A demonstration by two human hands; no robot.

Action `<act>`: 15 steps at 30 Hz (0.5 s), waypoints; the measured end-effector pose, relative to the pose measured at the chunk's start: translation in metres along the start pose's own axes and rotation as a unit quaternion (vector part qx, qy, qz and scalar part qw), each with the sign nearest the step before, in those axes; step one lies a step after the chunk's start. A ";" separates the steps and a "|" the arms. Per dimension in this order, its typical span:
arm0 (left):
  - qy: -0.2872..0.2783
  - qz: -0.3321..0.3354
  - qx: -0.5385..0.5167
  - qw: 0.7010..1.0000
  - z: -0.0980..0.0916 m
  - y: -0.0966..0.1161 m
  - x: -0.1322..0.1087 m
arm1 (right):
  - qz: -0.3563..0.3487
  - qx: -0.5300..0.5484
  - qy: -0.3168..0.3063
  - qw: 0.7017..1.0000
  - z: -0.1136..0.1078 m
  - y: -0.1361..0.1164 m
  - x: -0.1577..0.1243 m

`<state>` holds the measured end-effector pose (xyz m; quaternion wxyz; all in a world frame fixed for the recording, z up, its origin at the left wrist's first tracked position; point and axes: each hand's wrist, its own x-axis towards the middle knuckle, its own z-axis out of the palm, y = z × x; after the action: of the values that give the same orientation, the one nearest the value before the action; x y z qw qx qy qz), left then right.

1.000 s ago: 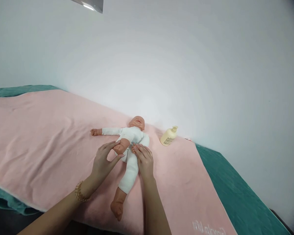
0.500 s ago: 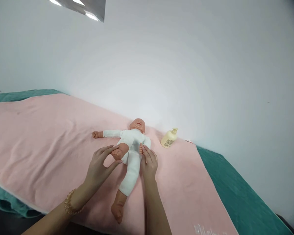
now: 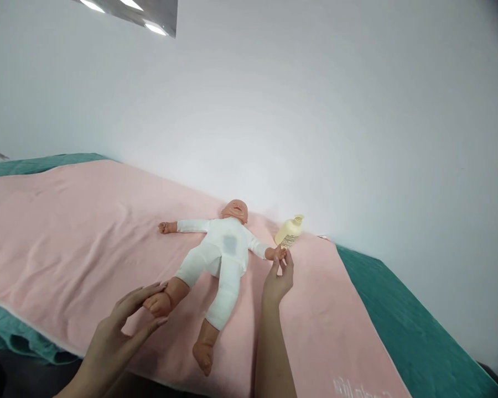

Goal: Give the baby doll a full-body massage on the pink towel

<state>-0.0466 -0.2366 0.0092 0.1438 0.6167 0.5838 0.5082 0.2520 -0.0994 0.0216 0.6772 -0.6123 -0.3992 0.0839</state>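
A baby doll [image 3: 228,235] in a white cloth body lies on its back on a pink towel [image 3: 315,320], head toward the wall. At the lower left, my left hand [image 3: 122,326] holds the doll's foot on the left of the picture, fingers above and thumb below. That leg is stretched out toward me. My right hand [image 3: 279,279] pinches the doll's small hand on the right of the picture, and that arm is extended sideways. Just behind my right hand stands a pale yellow pump bottle [image 3: 289,231]. The doll's other arm and other leg lie untouched on the towel.
Green cloth [image 3: 406,309] shows beyond the towel on the right, and more along the left edges. A white wall [image 3: 315,110] rises directly behind the doll. A shiny panel [image 3: 149,14] hangs at the top left.
My left hand has drawn the doll's foot down and leftward, straightening the bent leg. My right hand has moved the doll's hand from its belly out to the right, beside the bottle.
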 end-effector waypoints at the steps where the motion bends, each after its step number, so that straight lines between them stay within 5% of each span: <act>1: -0.003 -0.007 -0.005 1.000 0.000 -0.005 -0.007 | 0.021 0.001 0.010 1.000 -0.002 0.000 0.002; 9: -0.007 -0.006 0.066 0.998 0.016 -0.055 -0.044 | 0.090 -0.074 0.027 0.993 -0.013 0.017 0.015; 15: -0.011 0.010 0.098 0.995 0.021 -0.070 -0.054 | 0.091 -0.120 0.020 0.988 -0.018 0.036 0.022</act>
<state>-0.0594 -0.2554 -0.0793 0.0843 0.6390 0.6232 0.4430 0.2915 -0.0913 0.0003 0.5959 -0.7250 -0.3349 0.0844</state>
